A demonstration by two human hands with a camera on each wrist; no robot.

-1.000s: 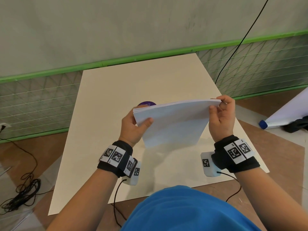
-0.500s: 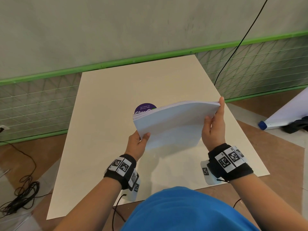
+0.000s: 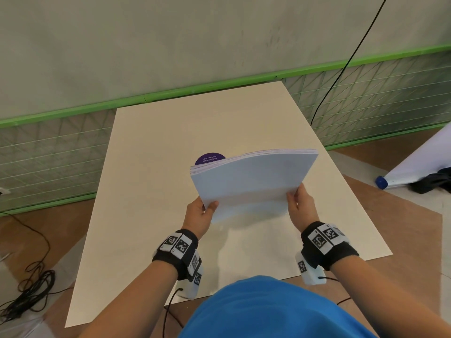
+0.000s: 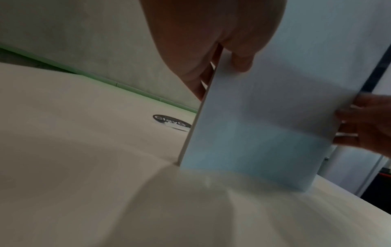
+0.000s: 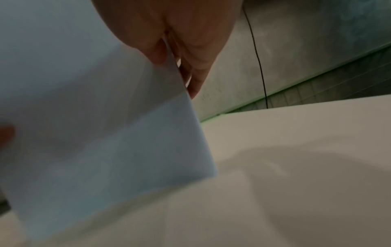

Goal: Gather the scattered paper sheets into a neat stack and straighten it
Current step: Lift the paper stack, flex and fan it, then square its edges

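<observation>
A stack of white paper sheets [image 3: 251,181] stands on its lower edge on the cream table [image 3: 151,215], leaning away from me with its top edge bowed. My left hand [image 3: 202,213] grips its left side low down, thumb on the near face. My right hand [image 3: 299,203] grips the right side, thumb in front. In the left wrist view the stack [image 4: 264,117] meets the tabletop, with fingers behind it and the thumb in front. The right wrist view shows the stack [image 5: 95,133] pinched at its right edge in the same way.
A round purple sticker [image 3: 210,159] lies on the table just behind the stack's left corner. A green-framed mesh barrier [image 3: 48,157] runs behind the table. Black cables [image 3: 26,293] coil on the floor at left. A rolled white sheet with a blue cap [image 3: 380,182] lies at right.
Both hands have slid down from the stack's upper corners to its lower sides. The stack has tipped farther from me, and more of the purple sticker shows.
</observation>
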